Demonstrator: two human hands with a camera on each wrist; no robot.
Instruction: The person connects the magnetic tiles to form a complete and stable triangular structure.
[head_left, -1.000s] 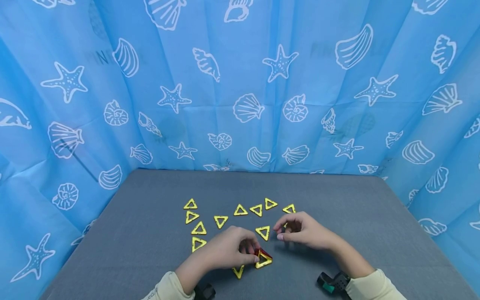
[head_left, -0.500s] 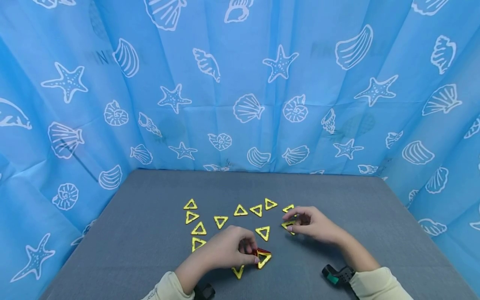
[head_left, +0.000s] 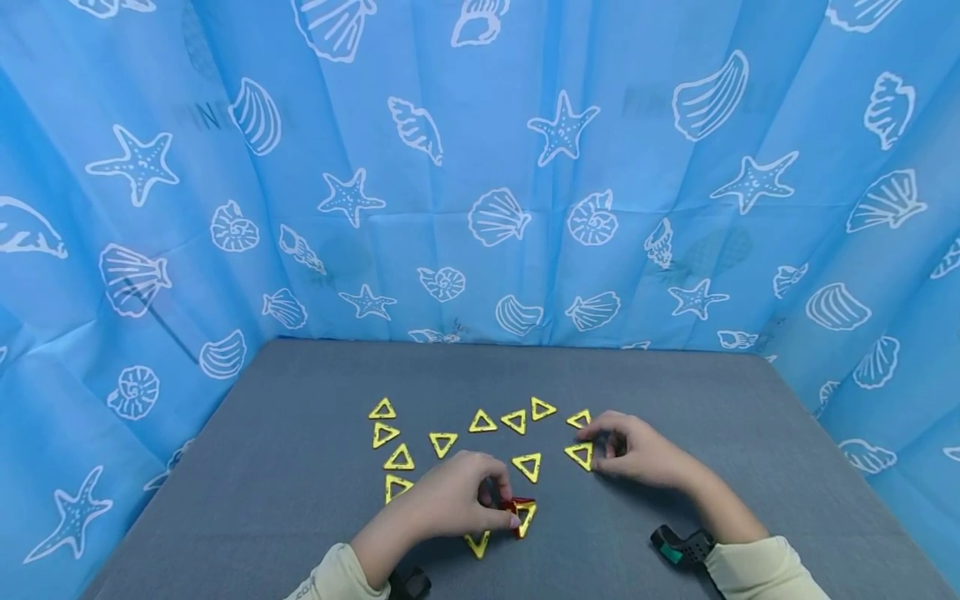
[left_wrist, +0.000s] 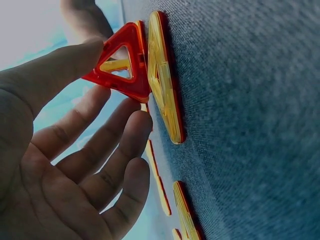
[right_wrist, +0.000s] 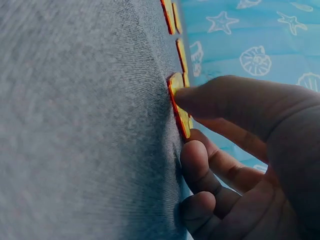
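My left hand (head_left: 468, 497) pinches a triangular magnetic tile (left_wrist: 122, 65) between thumb and index finger, its red side showing in the left wrist view. It stands up from the table, close against another triangular tile (left_wrist: 162, 80) with a yellow face; whether the two are joined I cannot tell. The other left fingers are spread and bent. My right hand (head_left: 637, 450) is at a flat yellow triangular tile (head_left: 580, 456), with curled fingers and thumb at its right side. In the right wrist view the thumb overlaps this tile (right_wrist: 179, 107), while the fingers are partly behind it.
Several yellow triangular tiles lie flat on the grey table (head_left: 675, 383), some in a column (head_left: 386, 433) at the left, others across the middle (head_left: 483, 422). One tile (head_left: 477, 543) is partly under my left wrist. A blue shell-print curtain (head_left: 480, 167) encloses the back and sides.
My right hand has moved right to the far-right yellow tile. The left hand has stayed in place, while the tiles at its fingertips have turned slightly, showing a narrower yellow face.
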